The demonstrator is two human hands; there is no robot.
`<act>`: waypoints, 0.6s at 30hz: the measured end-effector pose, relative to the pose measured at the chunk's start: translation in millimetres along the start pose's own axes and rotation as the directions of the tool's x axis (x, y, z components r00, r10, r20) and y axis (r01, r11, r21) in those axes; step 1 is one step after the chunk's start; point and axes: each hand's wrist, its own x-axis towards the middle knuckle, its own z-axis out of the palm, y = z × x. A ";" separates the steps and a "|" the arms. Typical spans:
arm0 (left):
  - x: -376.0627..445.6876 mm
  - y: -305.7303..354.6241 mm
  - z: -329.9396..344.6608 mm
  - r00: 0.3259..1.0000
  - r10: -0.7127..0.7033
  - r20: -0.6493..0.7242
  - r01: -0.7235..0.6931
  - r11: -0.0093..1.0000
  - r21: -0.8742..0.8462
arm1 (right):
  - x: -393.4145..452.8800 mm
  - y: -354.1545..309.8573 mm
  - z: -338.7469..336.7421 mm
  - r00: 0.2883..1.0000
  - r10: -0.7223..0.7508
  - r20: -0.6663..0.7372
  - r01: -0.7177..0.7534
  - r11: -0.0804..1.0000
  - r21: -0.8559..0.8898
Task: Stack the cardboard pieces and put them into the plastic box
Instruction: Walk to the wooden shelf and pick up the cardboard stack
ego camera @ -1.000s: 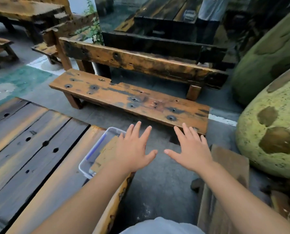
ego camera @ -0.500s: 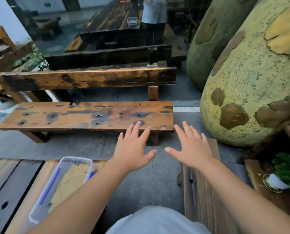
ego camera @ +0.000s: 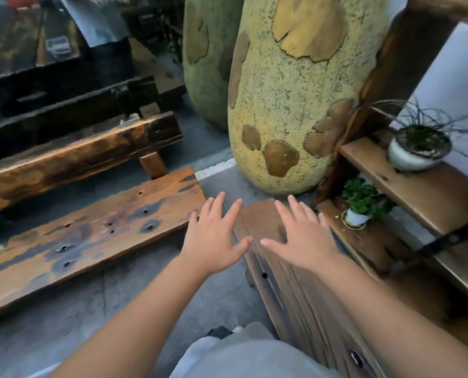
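My left hand (ego camera: 213,238) and my right hand (ego camera: 303,236) are stretched out in front of me, palms down, fingers straight and spread, holding nothing. They hover side by side above the grey floor and the end of a brown wooden bench (ego camera: 290,282). The plastic box and the cardboard pieces are out of view.
A worn orange-brown bench (ego camera: 91,233) lies to the left, with a second bench (ego camera: 72,156) behind it. A large yellow speckled sculpture (ego camera: 295,105) stands ahead. Wooden shelves (ego camera: 418,186) at right carry two potted plants (ego camera: 418,148) (ego camera: 361,205). A person stands far back left.
The view has swung to the right: the table with the plastic box and cardboard has left the frame, and the shelves with plants have come in. Both hands stay open and spread.
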 end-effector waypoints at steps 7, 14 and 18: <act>63.3 23.3 3.9 0.957 0.289 0.031 -0.288 0.956 -0.050 | -16.5 34.5 -7.1 0.957 0.287 -0.047 -0.286 0.958 0.029; 90.5 79.8 22.1 0.818 0.570 0.082 -0.560 0.820 -0.117 | -68.0 54.9 -3.3 0.826 0.562 -0.054 -0.557 0.827 0.083; 89.3 127.4 37.1 0.715 0.692 0.098 -0.680 0.721 -0.132 | -112.7 72.8 1.9 0.728 0.684 -0.029 -0.679 0.727 0.107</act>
